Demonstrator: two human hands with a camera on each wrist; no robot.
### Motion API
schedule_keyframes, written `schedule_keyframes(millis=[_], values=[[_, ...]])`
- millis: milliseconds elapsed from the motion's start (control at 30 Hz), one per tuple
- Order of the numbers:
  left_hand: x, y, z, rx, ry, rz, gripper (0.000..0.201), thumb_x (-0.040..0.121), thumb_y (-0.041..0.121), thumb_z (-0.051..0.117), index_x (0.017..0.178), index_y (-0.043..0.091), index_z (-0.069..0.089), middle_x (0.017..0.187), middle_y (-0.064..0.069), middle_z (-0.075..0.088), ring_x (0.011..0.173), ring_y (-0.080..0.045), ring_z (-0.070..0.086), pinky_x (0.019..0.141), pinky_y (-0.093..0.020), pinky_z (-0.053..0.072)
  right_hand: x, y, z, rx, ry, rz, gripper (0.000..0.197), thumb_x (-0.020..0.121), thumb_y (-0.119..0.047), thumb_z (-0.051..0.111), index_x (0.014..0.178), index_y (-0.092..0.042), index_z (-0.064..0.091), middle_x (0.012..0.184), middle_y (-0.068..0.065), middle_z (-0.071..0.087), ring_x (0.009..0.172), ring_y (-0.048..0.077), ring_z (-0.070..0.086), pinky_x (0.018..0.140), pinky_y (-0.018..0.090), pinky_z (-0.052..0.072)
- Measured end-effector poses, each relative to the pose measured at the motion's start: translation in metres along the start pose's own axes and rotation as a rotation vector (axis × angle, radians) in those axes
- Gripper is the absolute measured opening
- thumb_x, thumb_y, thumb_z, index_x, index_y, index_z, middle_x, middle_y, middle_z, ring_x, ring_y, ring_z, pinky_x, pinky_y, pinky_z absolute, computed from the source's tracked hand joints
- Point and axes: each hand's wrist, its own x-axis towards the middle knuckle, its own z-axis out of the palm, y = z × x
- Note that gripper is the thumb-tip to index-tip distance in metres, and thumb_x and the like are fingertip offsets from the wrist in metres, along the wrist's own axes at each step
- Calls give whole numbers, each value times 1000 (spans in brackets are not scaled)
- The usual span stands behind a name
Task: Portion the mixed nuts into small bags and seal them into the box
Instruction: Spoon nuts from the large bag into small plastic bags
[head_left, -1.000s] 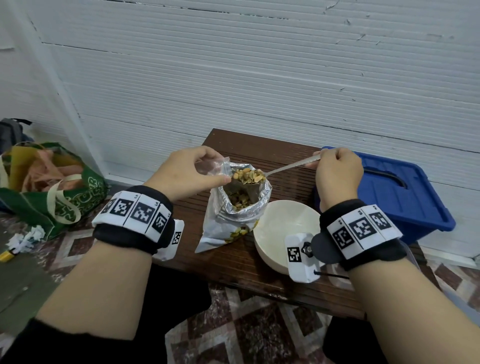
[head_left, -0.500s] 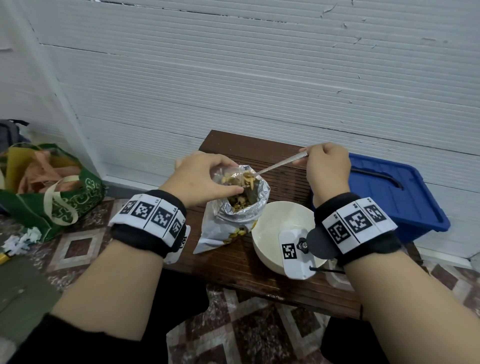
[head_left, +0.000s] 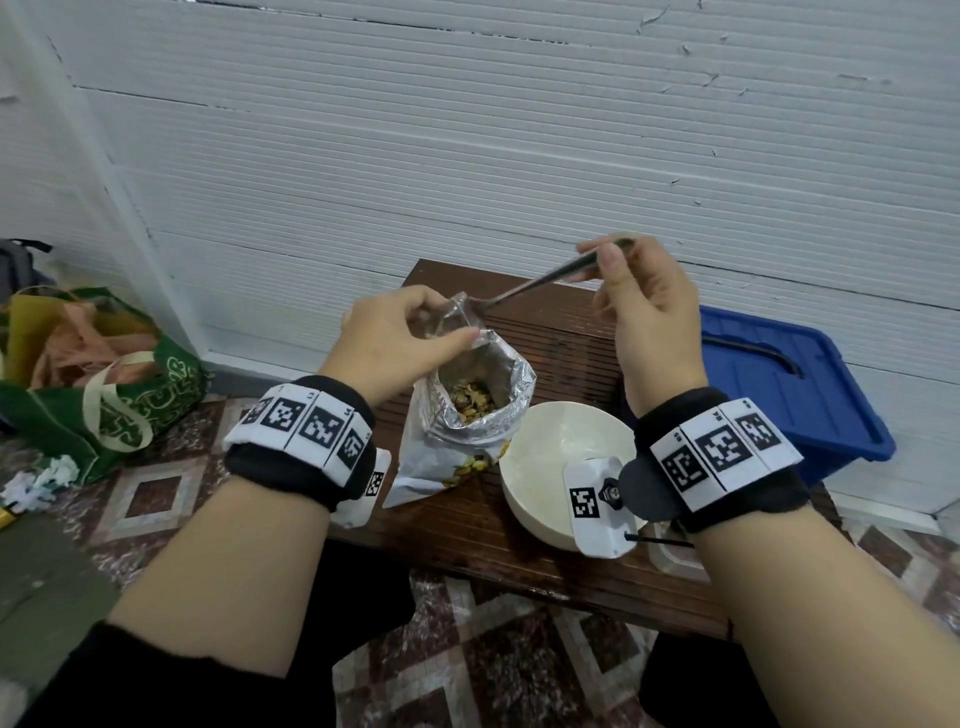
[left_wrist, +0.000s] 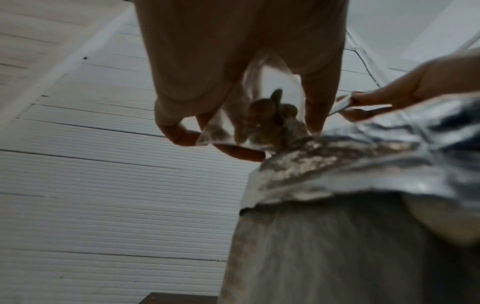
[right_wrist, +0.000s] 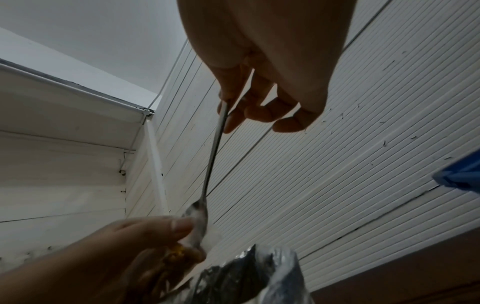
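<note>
An open foil pouch of mixed nuts (head_left: 475, 410) stands on the dark wooden table (head_left: 566, 332). Just above its mouth my left hand (head_left: 400, 343) pinches a small clear bag (head_left: 457, 317) open; a few nuts show inside the small clear bag (left_wrist: 267, 115) in the left wrist view. My right hand (head_left: 644, 312) grips the handle of a metal spoon (head_left: 535, 283), whose bowl dips into the small bag's mouth. The spoon (right_wrist: 215, 152) runs down from my fingers to the bag in the right wrist view. The foil pouch (left_wrist: 363, 164) fills the lower right of the left wrist view.
An empty white bowl (head_left: 550, 457) sits right of the pouch. A blue lidded box (head_left: 779, 384) stands at the table's right end. A clear container edge (head_left: 675, 561) peeks out under my right wrist. A green shopping bag (head_left: 104, 384) lies on the tiled floor left.
The spoon came up out of the foil pouch loaded with nuts, and its bowl now tips into the small clear bag. My right hand rose. The left hand lifted the small bag slightly.
</note>
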Motion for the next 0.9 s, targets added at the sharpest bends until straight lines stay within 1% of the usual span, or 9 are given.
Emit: schedule_keyframes(millis=[67, 133, 267, 400, 500, 567, 633, 800, 900], values=[[0, 0, -6, -14, 3, -11, 22, 73, 47, 75, 82, 34, 60, 80, 14, 65, 80, 4, 59, 74, -19, 45, 1, 0, -6, 33, 80, -39, 18, 99, -12, 47, 92, -18, 62, 88, 4, 66, 65, -1, 53, 60, 16, 40], [0, -2, -12, -36, -3, -19, 21, 75, 43, 76, 85, 33, 60, 82, 13, 67, 77, 2, 62, 65, -18, 46, 2, 2, -11, 44, 183, -33, 19, 100, -13, 46, 90, -19, 61, 87, 5, 64, 64, 1, 51, 59, 18, 40], [-1, -5, -14, -120, -78, -66, 24, 76, 37, 77, 92, 26, 63, 89, 6, 70, 47, 3, 56, 39, -12, 38, -5, 8, -11, -91, 242, -18, 21, 99, -13, 47, 83, -20, 59, 79, -13, 62, 66, -2, 51, 70, 21, 43], [0, -8, -11, -101, -92, -62, 30, 74, 42, 78, 95, 24, 66, 90, 6, 70, 54, 5, 56, 43, -8, 35, -24, 17, 3, -307, -23, -145, 17, 97, -11, 50, 92, -17, 66, 82, -16, 62, 74, -9, 54, 72, 13, 42], [0, -7, -12, -94, -86, -75, 29, 73, 43, 78, 94, 27, 66, 90, 6, 69, 70, -2, 61, 46, -8, 36, -39, 29, 12, -479, -192, -329, 20, 93, -11, 51, 100, -15, 70, 89, -7, 69, 79, 11, 56, 74, 32, 45], [1, -6, -12, -95, -95, -78, 29, 74, 42, 78, 95, 26, 66, 89, 6, 69, 69, -2, 60, 45, -8, 37, -46, 38, 17, -643, -282, -432, 22, 88, -6, 53, 99, -16, 69, 87, -4, 70, 76, 23, 53, 70, 41, 45], [1, -7, -13, -118, -108, -81, 31, 73, 42, 78, 96, 25, 66, 88, 5, 69, 62, 0, 58, 43, -11, 38, -52, 44, 21, -747, -350, -494, 21, 83, -3, 56, 94, -15, 69, 82, -6, 69, 71, 24, 51, 65, 43, 44], [1, -8, -12, -138, -127, -82, 33, 73, 42, 79, 96, 22, 67, 83, 5, 69, 45, 2, 54, 44, -18, 40, -53, 43, 26, -672, -335, -311, 22, 93, -21, 45, 88, -13, 65, 71, -3, 59, 74, 20, 47, 70, 40, 41], [0, -7, -12, -125, -124, -77, 31, 73, 43, 79, 95, 24, 67, 88, 5, 71, 44, 4, 54, 46, -17, 40, -51, 41, 26, -602, -240, -158, 20, 96, -18, 47, 90, -10, 64, 76, 1, 60, 77, 19, 48, 71, 33, 37]])
